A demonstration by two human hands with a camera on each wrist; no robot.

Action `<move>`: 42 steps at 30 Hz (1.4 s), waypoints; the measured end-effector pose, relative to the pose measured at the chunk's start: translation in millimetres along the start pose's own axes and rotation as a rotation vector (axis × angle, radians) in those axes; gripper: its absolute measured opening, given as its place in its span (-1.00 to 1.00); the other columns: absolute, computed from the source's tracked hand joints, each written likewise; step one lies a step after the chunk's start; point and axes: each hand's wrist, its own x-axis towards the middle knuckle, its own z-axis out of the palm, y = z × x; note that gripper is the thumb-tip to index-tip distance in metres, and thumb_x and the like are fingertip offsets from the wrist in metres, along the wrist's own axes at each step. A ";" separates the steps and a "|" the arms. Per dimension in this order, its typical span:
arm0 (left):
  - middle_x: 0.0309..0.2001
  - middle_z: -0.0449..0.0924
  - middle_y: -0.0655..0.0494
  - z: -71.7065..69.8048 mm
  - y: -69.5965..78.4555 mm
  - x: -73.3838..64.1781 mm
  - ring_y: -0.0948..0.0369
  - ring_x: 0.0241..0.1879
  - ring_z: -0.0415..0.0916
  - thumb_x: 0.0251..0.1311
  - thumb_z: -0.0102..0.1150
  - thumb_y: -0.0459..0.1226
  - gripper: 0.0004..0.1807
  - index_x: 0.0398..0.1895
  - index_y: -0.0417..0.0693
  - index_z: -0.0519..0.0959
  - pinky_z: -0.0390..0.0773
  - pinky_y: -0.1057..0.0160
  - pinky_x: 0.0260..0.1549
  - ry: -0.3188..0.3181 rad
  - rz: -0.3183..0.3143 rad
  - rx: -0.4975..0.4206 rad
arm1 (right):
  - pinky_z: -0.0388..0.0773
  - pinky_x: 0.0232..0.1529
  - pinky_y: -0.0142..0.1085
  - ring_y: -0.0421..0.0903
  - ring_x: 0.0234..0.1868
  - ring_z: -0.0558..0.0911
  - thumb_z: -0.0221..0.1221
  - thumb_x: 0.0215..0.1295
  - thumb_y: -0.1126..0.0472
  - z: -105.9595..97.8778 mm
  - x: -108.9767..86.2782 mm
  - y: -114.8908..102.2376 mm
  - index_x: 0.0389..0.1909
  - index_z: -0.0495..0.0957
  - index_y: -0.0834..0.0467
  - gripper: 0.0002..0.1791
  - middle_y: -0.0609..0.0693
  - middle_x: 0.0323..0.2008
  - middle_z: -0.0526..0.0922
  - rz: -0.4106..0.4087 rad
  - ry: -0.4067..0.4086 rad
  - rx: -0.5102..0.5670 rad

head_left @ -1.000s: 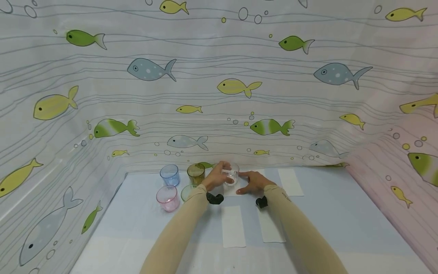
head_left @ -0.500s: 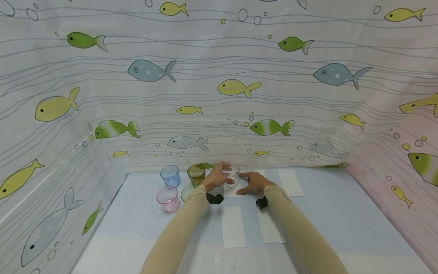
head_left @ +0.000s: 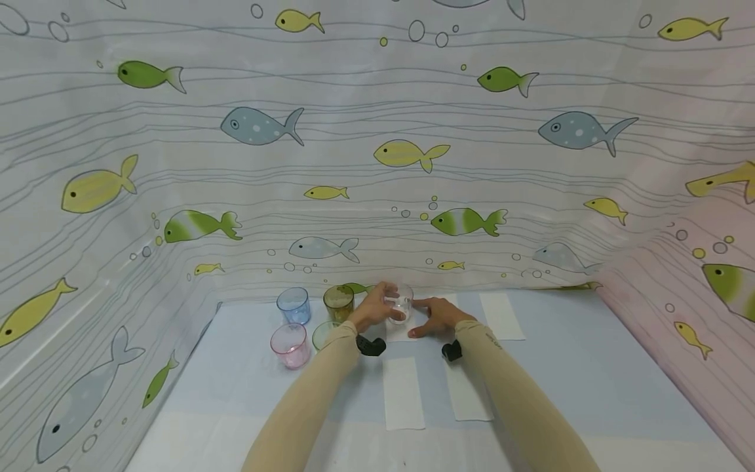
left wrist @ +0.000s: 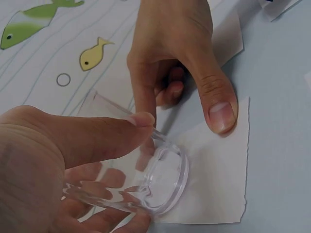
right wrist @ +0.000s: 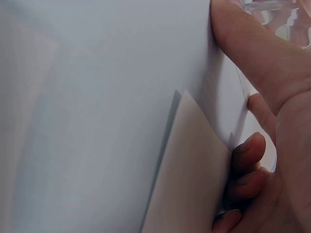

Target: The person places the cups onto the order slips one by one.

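Note:
A clear glass (head_left: 403, 303) stands on a white paper strip (left wrist: 218, 179) near the back of the table. My left hand (head_left: 377, 308) holds it from the left, thumb on the near side and fingers round the far side, seen through the glass in the left wrist view (left wrist: 97, 145). On the other side is my right hand (head_left: 439, 316). Its index finger reaches down beside the glass; whether it touches is unclear. Its thumb (left wrist: 221, 114) rests at the paper's edge, and the other fingers are loosely curled (right wrist: 248, 155).
Left of my hands stand a blue glass (head_left: 293, 307), an amber glass (head_left: 339, 303), a pink glass (head_left: 291, 346) and a green glass (head_left: 323, 334), partly hidden by my left sleeve. More paper strips lie nearer (head_left: 404, 393) and at right (head_left: 501, 316). A fish-print curtain (head_left: 377, 216) encloses the table.
The view has tilted slightly, so everything sits a little lower in the picture. Both hands and the clear glass keep their places.

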 end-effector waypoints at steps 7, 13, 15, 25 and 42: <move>0.53 0.34 -0.28 2.4 1.8 -1.8 -0.23 0.52 0.31 0.10 0.58 -0.37 0.05 0.60 -0.22 0.14 0.38 -0.22 0.49 0.001 -0.007 0.046 | 0.60 0.24 0.09 0.05 0.08 0.59 0.58 0.05 -0.28 -0.3 -0.4 2.1 0.58 0.38 -0.09 0.07 0.22 0.20 0.65 -0.037 0.007 -0.039; 0.62 0.18 -0.32 -2.7 10.2 -9.8 -0.25 0.56 0.23 0.05 0.64 -0.29 0.26 0.68 -0.18 -0.06 0.27 -0.23 0.55 0.030 -0.027 0.094 | 0.60 0.25 0.11 0.06 0.10 0.60 0.57 0.05 -0.30 0.8 -0.3 1.7 0.58 0.38 -0.13 0.06 0.20 0.21 0.64 -0.023 0.007 -0.030; 0.62 0.15 -0.33 -6.5 14.2 -14.6 -0.26 0.57 0.21 0.06 0.65 -0.27 0.28 0.69 -0.20 -0.08 0.28 -0.24 0.55 0.053 -0.021 0.112 | 0.60 0.26 0.10 0.05 0.11 0.60 0.56 0.05 -0.31 1.6 0.3 1.4 0.58 0.38 -0.14 0.06 0.19 0.22 0.64 -0.021 0.008 -0.037; 0.64 0.16 -0.29 -28.4 40.2 -54.4 -0.25 0.58 0.20 0.22 0.55 -0.13 0.14 0.68 -0.20 -0.02 0.35 -0.28 0.50 0.097 0.008 0.198 | 0.63 0.20 0.07 0.01 0.08 0.59 0.58 0.00 -0.32 2.7 0.1 0.9 0.57 0.39 -0.18 0.07 0.15 0.23 0.64 0.008 -0.004 -0.035; 0.38 0.56 -0.21 -51.1 21.1 -131.0 -0.19 0.43 0.45 0.27 0.50 -0.16 -0.29 0.43 -0.20 0.47 0.46 -0.26 0.40 0.309 0.227 0.349 | 0.60 0.23 0.06 0.03 0.10 0.56 0.56 0.09 -0.28 0.8 -1.6 -0.7 0.60 0.35 -0.11 0.06 0.17 0.22 0.62 -0.005 -0.013 -0.037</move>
